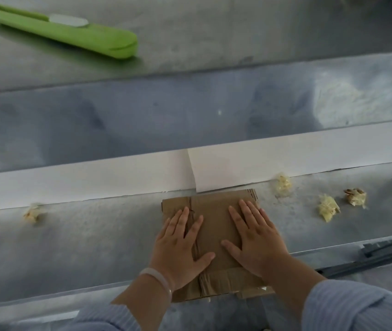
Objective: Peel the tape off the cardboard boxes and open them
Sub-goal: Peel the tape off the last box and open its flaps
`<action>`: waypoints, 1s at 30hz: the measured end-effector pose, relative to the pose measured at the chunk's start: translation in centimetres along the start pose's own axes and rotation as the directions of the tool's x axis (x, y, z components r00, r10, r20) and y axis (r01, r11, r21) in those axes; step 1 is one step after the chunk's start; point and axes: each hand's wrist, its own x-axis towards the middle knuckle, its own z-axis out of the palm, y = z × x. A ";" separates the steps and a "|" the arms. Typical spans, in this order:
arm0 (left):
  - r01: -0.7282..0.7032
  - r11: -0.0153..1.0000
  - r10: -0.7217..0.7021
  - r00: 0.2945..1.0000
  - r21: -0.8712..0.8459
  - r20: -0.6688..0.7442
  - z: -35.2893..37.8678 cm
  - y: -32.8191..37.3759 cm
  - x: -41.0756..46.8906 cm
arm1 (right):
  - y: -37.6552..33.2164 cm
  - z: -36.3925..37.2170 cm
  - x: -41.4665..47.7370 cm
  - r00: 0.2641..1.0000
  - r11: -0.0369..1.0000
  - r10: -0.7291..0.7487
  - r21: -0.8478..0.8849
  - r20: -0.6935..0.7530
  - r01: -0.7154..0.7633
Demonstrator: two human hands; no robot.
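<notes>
Both hands, left hand (180, 244) and right hand (254, 240), are pressing open-palmed on the flattened cardboard box (214, 225); light, bendy stuff, best taken by its edges.

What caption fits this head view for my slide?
Left hand and right hand press a flattened box on the table, tape wads nearby.

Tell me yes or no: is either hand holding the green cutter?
No: the left hand and right hand lie flat on the cardboard, and the green cutter lies far beyond them.
</notes>
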 end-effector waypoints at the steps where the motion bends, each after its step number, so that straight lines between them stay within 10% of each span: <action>1: 0.016 1.000 -0.016 1.000 0.004 -0.002 -0.2 0.3 0.0 | 0.0 -0.1 0.1 1.000 1.000 0.002 0.002 -0.015 -0.002; 30: 0.024 0.998 -0.026 1.000 0.059 0.018 -0.2 0.1 1.8 | 0.5 0.3 2.0 0.999 0.999 -0.028 -0.017 -0.039 0.027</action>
